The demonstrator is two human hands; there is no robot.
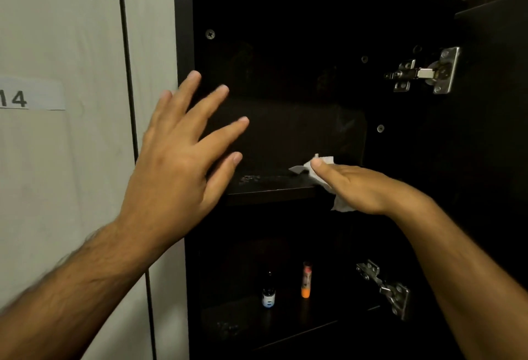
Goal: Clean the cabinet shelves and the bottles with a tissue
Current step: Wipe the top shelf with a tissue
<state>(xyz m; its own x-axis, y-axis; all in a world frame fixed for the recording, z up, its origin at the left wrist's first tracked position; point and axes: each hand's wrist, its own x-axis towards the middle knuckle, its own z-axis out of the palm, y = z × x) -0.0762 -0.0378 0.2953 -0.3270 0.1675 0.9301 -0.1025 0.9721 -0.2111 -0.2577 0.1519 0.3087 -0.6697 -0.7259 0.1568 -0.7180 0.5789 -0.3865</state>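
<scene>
A dark cabinet stands open in front of me. My right hand point(354, 188) lies flat on a white tissue point(320, 162) and presses it onto the upper shelf point(268, 185) near its front edge. My left hand point(183, 159) is spread with straight fingers at the cabinet's left side wall, level with that shelf, holding nothing. Dust specks show on the shelf to the left of the tissue. On the lower shelf point(285, 322) stand a small dark bottle with a blue and white label point(268, 295) and a slim orange tube point(306, 279).
The cabinet door point(494, 102) hangs open on the right, carried by two metal hinges point(425, 72) point(384, 288). A pale wall panel point(63, 159) with a label reading 14 is on the left.
</scene>
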